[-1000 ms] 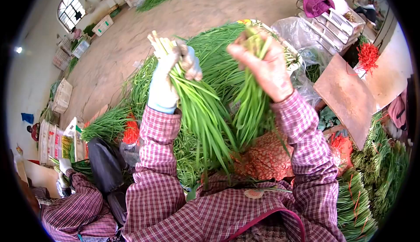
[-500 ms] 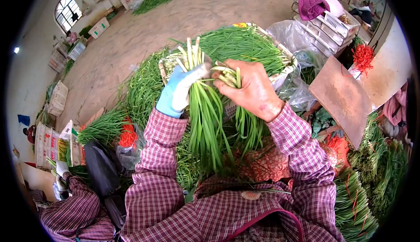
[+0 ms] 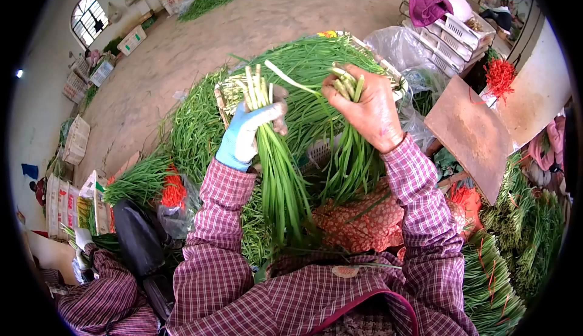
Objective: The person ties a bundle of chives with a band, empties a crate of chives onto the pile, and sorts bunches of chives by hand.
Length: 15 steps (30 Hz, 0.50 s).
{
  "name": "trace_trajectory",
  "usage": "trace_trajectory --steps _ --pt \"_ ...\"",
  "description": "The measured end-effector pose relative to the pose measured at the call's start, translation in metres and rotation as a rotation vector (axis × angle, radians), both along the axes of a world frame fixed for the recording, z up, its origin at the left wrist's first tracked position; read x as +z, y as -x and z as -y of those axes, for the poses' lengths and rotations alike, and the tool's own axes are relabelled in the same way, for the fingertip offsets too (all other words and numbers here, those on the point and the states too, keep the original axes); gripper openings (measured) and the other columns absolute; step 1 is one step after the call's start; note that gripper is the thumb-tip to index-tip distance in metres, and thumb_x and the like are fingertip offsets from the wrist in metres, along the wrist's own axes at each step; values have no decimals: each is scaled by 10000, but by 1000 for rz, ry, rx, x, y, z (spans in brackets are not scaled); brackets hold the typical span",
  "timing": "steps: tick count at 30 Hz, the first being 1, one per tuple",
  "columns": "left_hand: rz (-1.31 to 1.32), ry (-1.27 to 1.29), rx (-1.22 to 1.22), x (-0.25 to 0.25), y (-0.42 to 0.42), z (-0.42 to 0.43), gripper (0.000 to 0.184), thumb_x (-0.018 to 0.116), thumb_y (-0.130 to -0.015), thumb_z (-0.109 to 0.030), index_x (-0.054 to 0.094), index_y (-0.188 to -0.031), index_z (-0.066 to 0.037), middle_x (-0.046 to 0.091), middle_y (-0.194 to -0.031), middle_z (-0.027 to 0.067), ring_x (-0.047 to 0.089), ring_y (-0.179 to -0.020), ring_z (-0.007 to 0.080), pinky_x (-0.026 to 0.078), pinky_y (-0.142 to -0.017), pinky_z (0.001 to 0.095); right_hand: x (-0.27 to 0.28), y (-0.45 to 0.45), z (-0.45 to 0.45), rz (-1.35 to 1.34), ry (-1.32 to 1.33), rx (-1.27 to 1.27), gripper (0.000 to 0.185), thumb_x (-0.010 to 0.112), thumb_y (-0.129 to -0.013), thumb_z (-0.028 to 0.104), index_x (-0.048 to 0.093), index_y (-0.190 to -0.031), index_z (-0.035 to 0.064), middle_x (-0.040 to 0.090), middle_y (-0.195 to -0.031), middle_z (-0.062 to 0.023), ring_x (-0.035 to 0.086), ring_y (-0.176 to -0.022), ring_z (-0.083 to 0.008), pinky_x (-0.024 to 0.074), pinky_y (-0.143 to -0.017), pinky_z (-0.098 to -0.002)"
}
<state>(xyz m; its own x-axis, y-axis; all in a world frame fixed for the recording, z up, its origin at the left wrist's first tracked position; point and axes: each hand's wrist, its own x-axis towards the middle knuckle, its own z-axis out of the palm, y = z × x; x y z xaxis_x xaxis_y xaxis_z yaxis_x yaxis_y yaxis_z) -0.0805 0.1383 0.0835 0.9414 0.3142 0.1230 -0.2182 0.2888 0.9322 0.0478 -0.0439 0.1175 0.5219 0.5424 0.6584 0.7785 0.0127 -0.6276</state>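
My left hand (image 3: pixel 250 131), in a white and blue glove, is closed around a bunch of garlic chives (image 3: pixel 280 178), pale stem ends up and green leaves hanging down. To its right, my bare right hand (image 3: pixel 370 102) grips a smaller bunch of chives (image 3: pixel 351 157), stems also upward. One pale stalk (image 3: pixel 288 76) sticks out from the right hand toward the left. Below and behind both hands is a crate (image 3: pixel 398 78) heaped with loose chives (image 3: pixel 328 57). The left fingertips are partly hidden behind the stems.
Loose chives (image 3: pixel 197 117) spill left of the crate. Red ties (image 3: pixel 174 191) lie beside a bundle at left. A brown board (image 3: pixel 470 132) leans at right, near stacked white crates (image 3: pixel 449 38). Tied bundles (image 3: pixel 492 281) lie lower right. Another person's gloved hand (image 3: pixel 83 237) shows lower left.
My hands have moved apart, the right hand going right with its bunch. A single stalk now extends from the right hand. The left hand still holds its bunch.
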Motion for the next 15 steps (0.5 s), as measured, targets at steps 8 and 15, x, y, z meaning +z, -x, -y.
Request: trace_trajectory --steps 8,15 --pt "45 -114 127 26 -2 12 269 667 -850 -165 584 -1040 6 624 -846 68 555 -646 108 477 -581 254 -12 20 -20 -95 -54 59 161 671 -748 139 581 -731 6 575 -618 -127 580 -544 -249 450 -529 -349" --pt "-90 -284 -6 21 2 1 239 673 -833 -142 578 -1000 1 581 -753 53 565 -618 127 484 -562 264 6 12 -9 158 34 -29 192 682 -728 151 573 -816 20 588 -700 -154 581 -625 -359 487 -597 -401"
